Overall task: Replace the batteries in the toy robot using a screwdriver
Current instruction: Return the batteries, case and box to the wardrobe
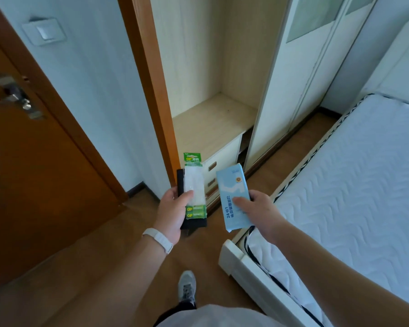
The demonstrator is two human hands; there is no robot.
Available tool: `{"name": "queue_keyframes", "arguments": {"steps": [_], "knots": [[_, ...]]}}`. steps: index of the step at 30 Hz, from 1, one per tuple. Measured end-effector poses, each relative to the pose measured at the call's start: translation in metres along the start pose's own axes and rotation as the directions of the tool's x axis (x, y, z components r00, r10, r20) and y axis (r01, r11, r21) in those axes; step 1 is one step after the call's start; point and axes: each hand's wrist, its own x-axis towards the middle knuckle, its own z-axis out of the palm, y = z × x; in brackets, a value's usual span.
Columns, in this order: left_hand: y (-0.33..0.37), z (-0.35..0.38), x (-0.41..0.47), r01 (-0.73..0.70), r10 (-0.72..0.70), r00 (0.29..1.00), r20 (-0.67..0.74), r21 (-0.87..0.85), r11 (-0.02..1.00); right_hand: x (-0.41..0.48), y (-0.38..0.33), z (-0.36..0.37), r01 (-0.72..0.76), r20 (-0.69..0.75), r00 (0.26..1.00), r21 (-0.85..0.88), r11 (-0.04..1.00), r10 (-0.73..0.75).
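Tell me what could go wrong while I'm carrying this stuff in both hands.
1. The battery pack sits on the black case in your left hand, pinned by the thumb alone; it could slide off.
2. Your right hand grips the blue box toward its lower end, so it may tip out.
3. The bed frame corner juts out near your shoe; with both hands full, a stumble is risky.
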Motion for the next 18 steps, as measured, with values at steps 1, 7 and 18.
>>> {"name": "queue_keyframes", "arguments": {"steps": [1,7,18], "knots": [[0.009,0.001,0.017,0.004,-0.004,1.0,0.021,0.009,1.0,0.013,-0.009,0.003,-0.002,-0.02,1.0,0.012,1.0,0.003],[0.057,0.007,0.112,0.003,-0.007,0.994,0.11,0.037,0.999,0.084,-0.059,0.022,-0.004,-0.099,0.995,0.014,1.0,0.006],[0.098,0.035,0.205,0.065,-0.064,0.978,0.2,0.005,0.998,0.166,-0.1,0.012,-0.003,-0.184,0.983,0.099,0.995,0.021]]}}
